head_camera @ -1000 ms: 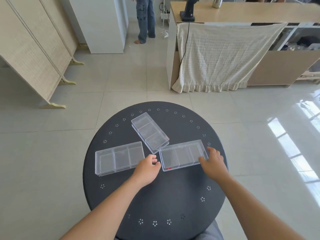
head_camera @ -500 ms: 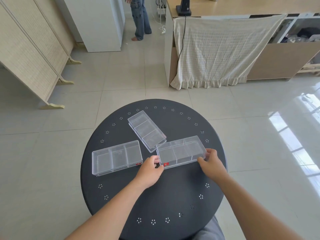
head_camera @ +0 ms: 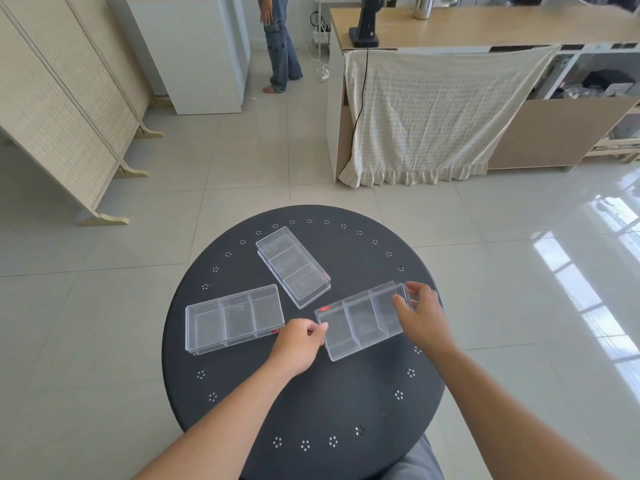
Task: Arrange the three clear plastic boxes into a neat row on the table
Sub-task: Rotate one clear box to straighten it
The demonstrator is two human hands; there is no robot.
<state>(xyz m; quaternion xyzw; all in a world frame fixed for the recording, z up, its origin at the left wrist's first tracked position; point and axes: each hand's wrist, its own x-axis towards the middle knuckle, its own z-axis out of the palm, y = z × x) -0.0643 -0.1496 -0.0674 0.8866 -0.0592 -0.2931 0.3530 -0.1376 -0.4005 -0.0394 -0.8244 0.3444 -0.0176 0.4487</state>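
Three clear plastic boxes with inner dividers are on a round black table (head_camera: 311,403). The left box (head_camera: 233,318) lies flat, roughly crosswise. The middle box (head_camera: 292,266) lies at an angle, farther back. The right box (head_camera: 360,322) is tipped up off the table, held at both ends. My left hand (head_camera: 299,344) pinches its near-left end. My right hand (head_camera: 420,315) grips its far-right end, fingers over the rim.
A folding bamboo screen (head_camera: 59,109) stands at the left. A white cabinet (head_camera: 194,53) and a person (head_camera: 278,43) are at the back. A wooden counter (head_camera: 485,26) draped with a cream cloth (head_camera: 426,116) stands behind the table. Tiled floor surrounds the table.
Both hands have closed on the right box and lifted and tilted it up from lying flat; it has shifted slightly toward me. The other two boxes have not moved.
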